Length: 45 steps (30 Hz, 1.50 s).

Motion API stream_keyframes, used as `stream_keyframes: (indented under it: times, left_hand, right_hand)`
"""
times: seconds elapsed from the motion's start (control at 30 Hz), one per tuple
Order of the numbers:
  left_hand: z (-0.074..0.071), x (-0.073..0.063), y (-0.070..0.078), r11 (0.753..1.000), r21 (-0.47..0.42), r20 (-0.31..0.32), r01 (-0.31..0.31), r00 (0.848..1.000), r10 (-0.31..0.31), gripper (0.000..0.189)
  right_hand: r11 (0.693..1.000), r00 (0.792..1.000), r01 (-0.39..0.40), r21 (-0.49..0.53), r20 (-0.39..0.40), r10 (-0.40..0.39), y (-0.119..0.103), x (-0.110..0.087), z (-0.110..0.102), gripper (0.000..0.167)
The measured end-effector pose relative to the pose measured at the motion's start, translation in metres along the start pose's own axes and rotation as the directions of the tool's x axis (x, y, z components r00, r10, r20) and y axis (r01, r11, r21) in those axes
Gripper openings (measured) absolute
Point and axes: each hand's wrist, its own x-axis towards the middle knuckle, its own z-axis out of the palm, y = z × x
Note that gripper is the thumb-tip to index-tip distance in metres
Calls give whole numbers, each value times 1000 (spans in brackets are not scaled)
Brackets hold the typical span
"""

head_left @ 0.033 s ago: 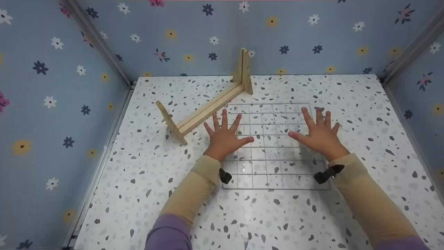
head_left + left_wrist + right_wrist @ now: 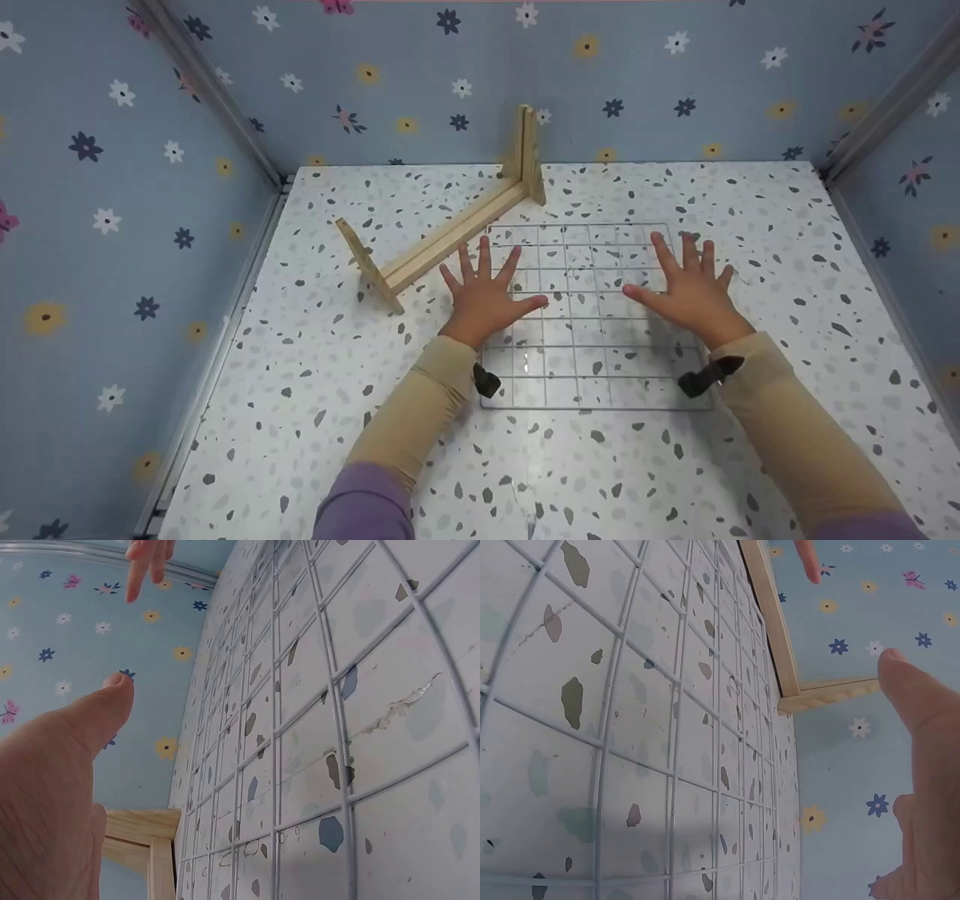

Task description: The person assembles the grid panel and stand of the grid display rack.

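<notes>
A white wire grid panel (image 2: 574, 346) lies flat on the speckled table. Over its left side my left hand (image 2: 484, 301) is held with fingers spread, its thumb pointing inward. My right hand (image 2: 694, 296) hovers over the right side, fingers likewise spread and nothing in its grasp. Both wrist views show the hands raised above the grid, the left thumb (image 2: 105, 712) and right thumb (image 2: 911, 690) extended. Behind the left fingers stands a wooden frame (image 2: 450, 232), a long grooved bar with an upright piece at each end.
The speckled tabletop (image 2: 315, 375) is bounded by blue flowered panels at the back (image 2: 637, 75), left (image 2: 112, 285) and right (image 2: 911, 135). Metal rails (image 2: 217, 352) run along the side edges. The wooden frame's far upright stands close to the back panel.
</notes>
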Motion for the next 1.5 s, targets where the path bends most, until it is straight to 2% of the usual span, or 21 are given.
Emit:
stream_keyframes:
  times: [0.17, 0.43, 0.6, 0.77, 0.87, 0.97, 1.07, 1.27, 1.37, 1.5]
  left_hand:
    - [-1, 1, 1, 1000, 18, 2, 7, 1000, -7, 106]
    - [-2, 2, 2, 1000, -6, 1, 24, 1000, -24, 108]
    - [0, 4, 0, 998, -41, -21, 42, 999, -43, 106]
    - [5, 6, -3, 994, -82, -45, 68, 996, -71, 106]
    - [7, 5, -4, 981, -173, -69, 92, 992, -106, 109]
    - [11, 5, -4, 954, -281, -93, 103, 987, -134, 112]
    - [18, 6, -5, 935, -337, -101, 115, 982, -157, 117]
    - [30, 7, -5, 928, -345, -102, 143, 977, -189, 123]
    - [34, 8, -4, 925, -336, -91, 176, 972, -218, 123]
    - [38, 8, -4, 909, -350, -66, 225, 962, -264, 123]
  right_hand:
    - [1000, 1000, -2, -2, 6, 2, 1, 1, 1, 109]
    - [1000, 1000, 3, 21, 4, -3, 3, 3, -1, 110]
    - [996, 1000, 1, 88, 3, -1, 6, 7, 0, 113]
    - [981, 999, -37, 193, -9, 39, 14, 11, 3, 119]
    - [964, 997, -77, 255, -11, 82, 21, 13, 6, 120]
    - [942, 992, -118, 313, -7, 127, 30, 14, 10, 123]
    - [918, 988, -138, 371, -10, 152, 38, 13, 16, 121]
    - [901, 984, -145, 409, -33, 173, 48, 11, 24, 113]
    - [900, 982, -154, 408, -37, 185, 49, 11, 27, 113]
    - [898, 977, -185, 399, -23, 211, 50, 12, 31, 115]
